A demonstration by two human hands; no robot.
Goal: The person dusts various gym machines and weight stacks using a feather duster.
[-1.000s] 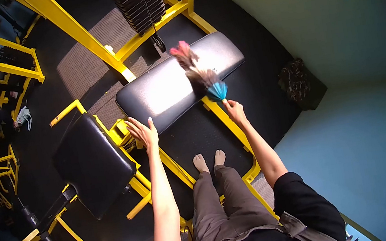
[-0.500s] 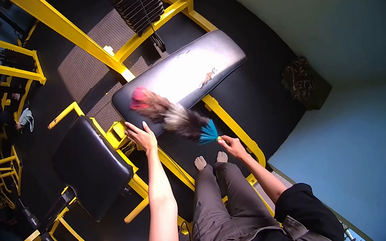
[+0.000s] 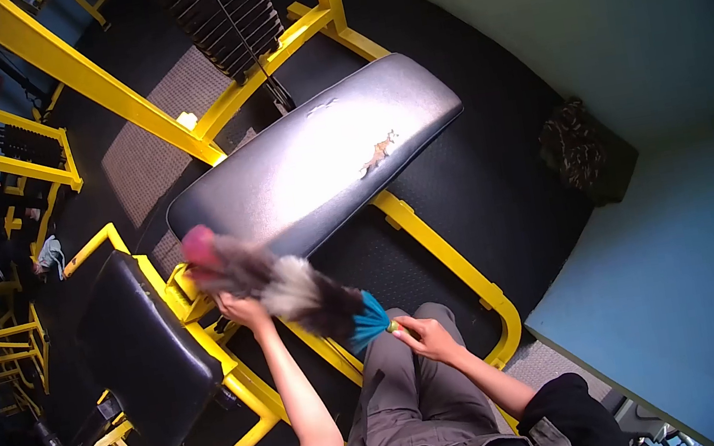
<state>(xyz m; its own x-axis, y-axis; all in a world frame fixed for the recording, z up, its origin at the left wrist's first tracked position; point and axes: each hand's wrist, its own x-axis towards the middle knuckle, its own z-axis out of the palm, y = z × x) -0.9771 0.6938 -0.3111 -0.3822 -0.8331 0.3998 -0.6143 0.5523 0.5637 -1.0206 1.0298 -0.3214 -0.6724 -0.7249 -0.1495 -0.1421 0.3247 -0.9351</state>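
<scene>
The person's right hand (image 3: 430,338) grasps a feather duster (image 3: 298,292), which slants, blurred, in front of the partly hidden left hand (image 3: 244,310); whether that one grips anything cannot be told. Near it is a yellow bracket (image 3: 177,296); beyond lies a torn black bench pad (image 3: 311,161).

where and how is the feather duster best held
Probably by the handle, just behind the blue collar, coming from the lower right, where the right hand grips it. The duster slants up and left from there, its fluffy plume partly covering the left hand, so that end looks bulky and offers no firm hold.
</scene>
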